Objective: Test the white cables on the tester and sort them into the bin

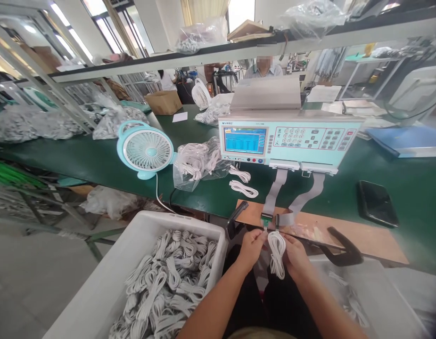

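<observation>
A bundled white cable (277, 254) hangs between my hands at the table's front edge. My left hand (251, 248) pinches one end of it at a small green connector board (266, 223). Close by on the other side, my right hand (294, 252) has its fingers closed on the cable near its other end. Two grey ribbon cables (274, 193) run from the connector boards up to a light-blue tester (288, 139) with a lit screen. The plug tips are too small to make out, so I cannot tell how far they are inserted.
At my left stands a white bin (193, 220) full of bundled cables. A blue fan (147, 148), a bag of cables (196, 160), two loose bundles (243, 189) and a phone (376, 202) lie on the green table (203, 195). A person (263, 68) sits behind the tester.
</observation>
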Tool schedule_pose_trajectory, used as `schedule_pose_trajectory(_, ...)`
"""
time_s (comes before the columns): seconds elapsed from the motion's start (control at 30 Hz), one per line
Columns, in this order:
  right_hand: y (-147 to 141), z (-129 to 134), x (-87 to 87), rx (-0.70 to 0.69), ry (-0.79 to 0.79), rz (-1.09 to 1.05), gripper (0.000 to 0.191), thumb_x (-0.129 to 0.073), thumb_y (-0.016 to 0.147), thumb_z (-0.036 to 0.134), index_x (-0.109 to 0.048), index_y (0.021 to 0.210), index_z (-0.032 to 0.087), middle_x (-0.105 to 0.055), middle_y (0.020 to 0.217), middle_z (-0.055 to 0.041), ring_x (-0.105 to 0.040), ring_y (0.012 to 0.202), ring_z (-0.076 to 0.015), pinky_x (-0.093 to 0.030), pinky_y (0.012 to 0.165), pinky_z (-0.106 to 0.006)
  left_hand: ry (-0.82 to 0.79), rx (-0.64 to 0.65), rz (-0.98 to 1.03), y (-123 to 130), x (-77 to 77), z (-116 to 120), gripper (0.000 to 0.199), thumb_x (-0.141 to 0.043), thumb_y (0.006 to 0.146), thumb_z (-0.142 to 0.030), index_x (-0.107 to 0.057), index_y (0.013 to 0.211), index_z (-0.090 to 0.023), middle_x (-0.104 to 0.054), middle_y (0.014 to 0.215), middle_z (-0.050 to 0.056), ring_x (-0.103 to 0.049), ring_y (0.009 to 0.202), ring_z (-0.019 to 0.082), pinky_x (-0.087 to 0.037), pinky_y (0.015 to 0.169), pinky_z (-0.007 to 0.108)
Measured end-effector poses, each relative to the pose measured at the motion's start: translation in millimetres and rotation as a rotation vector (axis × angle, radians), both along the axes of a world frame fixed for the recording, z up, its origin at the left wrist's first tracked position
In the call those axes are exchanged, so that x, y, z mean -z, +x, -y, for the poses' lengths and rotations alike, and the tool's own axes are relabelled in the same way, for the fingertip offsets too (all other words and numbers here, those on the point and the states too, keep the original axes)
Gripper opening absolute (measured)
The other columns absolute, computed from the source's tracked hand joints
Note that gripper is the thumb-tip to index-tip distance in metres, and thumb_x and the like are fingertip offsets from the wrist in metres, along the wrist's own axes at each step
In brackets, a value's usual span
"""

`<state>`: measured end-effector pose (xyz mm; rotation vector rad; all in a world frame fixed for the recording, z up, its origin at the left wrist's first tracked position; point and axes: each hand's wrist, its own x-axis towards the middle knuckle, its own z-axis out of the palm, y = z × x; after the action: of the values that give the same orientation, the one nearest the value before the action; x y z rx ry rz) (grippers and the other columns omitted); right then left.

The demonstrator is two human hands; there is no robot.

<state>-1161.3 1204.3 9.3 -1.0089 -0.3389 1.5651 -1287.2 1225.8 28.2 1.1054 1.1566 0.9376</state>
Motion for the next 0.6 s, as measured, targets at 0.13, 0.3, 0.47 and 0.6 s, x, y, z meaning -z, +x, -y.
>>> schedule_pose_trajectory(0.13, 0, 0, 1.3, -0.011, 0.008, 0.036, 0.028, -0.084, 0.056, 0.034, -0.068, 0.074, 0.019, -0.069, 0.07, -0.0028, -0.061, 0.062, -0.0202, -0.046, 0.052, -0.027, 0.032, -0.125, -0.033, 7, -7.3, 2, 0.03, -0.056, 0.075, -0.039, -0.06, 0.06, -0.013, -0.052, 0.056, -0.002, -0.044, 0.056, 0.01, -0.038, 0.055, 0.021)
schedule_pose_trajectory(0.3, 0, -1, 4.7, -0.009, 0.032, 0.025, 0.028, -0.083, 0.058, 0.037, -0.068, 0.073, 0.019, -0.069, 0.069, -0.0021, -0.058, 0.056, -0.0172, -0.045, 0.051, -0.026, 0.08, -0.161, -0.033, 9, -6.8, 4, 0.03, -0.055, 0.074, -0.036, -0.051, 0.055, -0.014, -0.041, 0.052, -0.004, -0.036, 0.054, 0.008, -0.031, 0.054, 0.021)
schedule_pose_trajectory(0.47, 1, -2, 10.9, -0.023, 0.039, 0.067, 0.027, -0.083, 0.059, 0.036, -0.07, 0.076, 0.019, -0.07, 0.073, -0.0039, -0.061, 0.063, -0.0204, -0.047, 0.054, -0.028, 0.054, -0.191, -0.019, 15, -5.2, 6, 0.034, -0.059, 0.071, -0.041, -0.05, 0.05, -0.015, -0.038, 0.049, -0.004, -0.033, 0.052, 0.008, -0.028, 0.053, 0.022)
schedule_pose_trajectory(0.6, 3, -1, 8.5, -0.026, 0.03, 0.08, 0.028, -0.083, 0.057, 0.035, -0.071, 0.077, 0.019, -0.071, 0.074, -0.0042, -0.062, 0.065, -0.0207, -0.048, 0.056, -0.028, 0.016, -0.306, 0.085, 24, -2.2, 10, 0.034, -0.061, 0.071, -0.046, -0.061, 0.06, -0.013, -0.05, 0.054, -0.001, -0.042, 0.055, 0.011, -0.036, 0.057, 0.023)
